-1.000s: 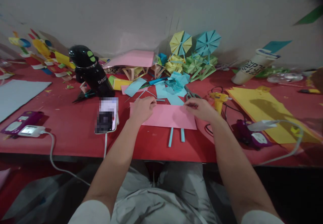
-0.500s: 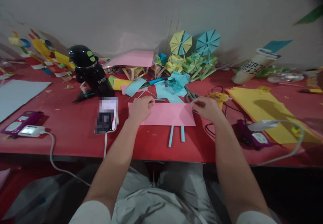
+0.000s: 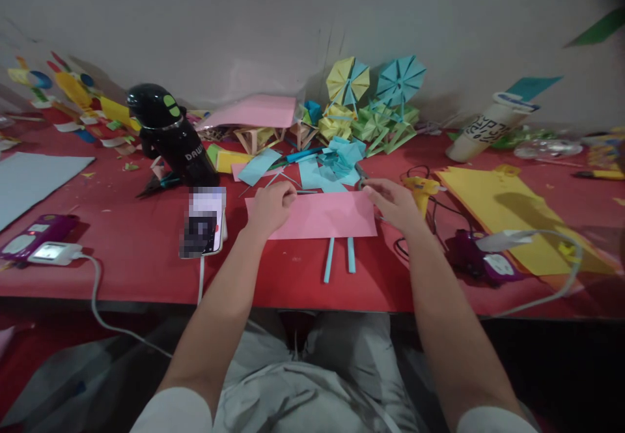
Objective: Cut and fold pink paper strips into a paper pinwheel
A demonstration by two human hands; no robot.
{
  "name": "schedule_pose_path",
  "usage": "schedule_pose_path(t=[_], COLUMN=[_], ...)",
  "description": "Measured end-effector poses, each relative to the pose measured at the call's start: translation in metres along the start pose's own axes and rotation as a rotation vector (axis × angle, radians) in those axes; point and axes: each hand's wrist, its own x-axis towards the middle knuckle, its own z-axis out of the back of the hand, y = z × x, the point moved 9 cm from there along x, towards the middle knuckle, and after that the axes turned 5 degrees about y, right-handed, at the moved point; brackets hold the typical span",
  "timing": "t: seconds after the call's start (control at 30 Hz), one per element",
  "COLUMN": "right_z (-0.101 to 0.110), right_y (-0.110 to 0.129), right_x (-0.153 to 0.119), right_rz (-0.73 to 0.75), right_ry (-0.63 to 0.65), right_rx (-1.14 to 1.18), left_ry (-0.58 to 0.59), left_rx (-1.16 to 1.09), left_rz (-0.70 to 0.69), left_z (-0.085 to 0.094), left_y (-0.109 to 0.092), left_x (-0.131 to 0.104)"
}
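Note:
A pink paper rectangle (image 3: 325, 217) lies lengthwise before me on the red table, its long side facing me. My left hand (image 3: 273, 208) is closed at its upper left part, thumb and fingers at the top edge. At the upper right corner, my right hand (image 3: 390, 202) pinches the sheet between thumb and fingers. Two light blue paper sticks (image 3: 351, 256) poke out from beneath the near edge; their far ends are hidden. Behind the sheet are blue paper pieces (image 3: 342, 163), and scissors (image 3: 361, 174) lie partly hidden by my right hand.
A black bottle (image 3: 170, 137) and a phone (image 3: 202, 221) stand at left. On the right are a yellow glue gun (image 3: 422, 191) with its cable, yellow sheets (image 3: 508, 205) and a cup (image 3: 481, 127). Folded paper umbrellas (image 3: 400, 81) lean by the wall.
The top edge of the pink paper has shifted slightly away from me, and my right hand has moved a little farther over its right corner. The blue sticks stay beneath it.

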Motion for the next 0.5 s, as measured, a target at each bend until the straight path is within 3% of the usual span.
schedule_pose_path(t=[0.2, 0.37, 0.5], right_z=[-0.025, -0.025, -0.025], right_y=[0.022, 0.027, 0.029], right_x=[-0.001, -0.002, -0.003], right_rz=[0.019, 0.045, 0.071], right_ry=[0.119, 0.078, 0.051], right_rx=[0.028, 0.042, 0.01], left_ry=[0.005, 0.034, 0.048], left_rx=[0.023, -0.017, -0.057], left_rz=[-0.067, -0.118, -0.112], left_z=[-0.005, -0.013, -0.017], left_y=[-0.011, -0.026, -0.027], left_x=[0.002, 0.009, 0.012])
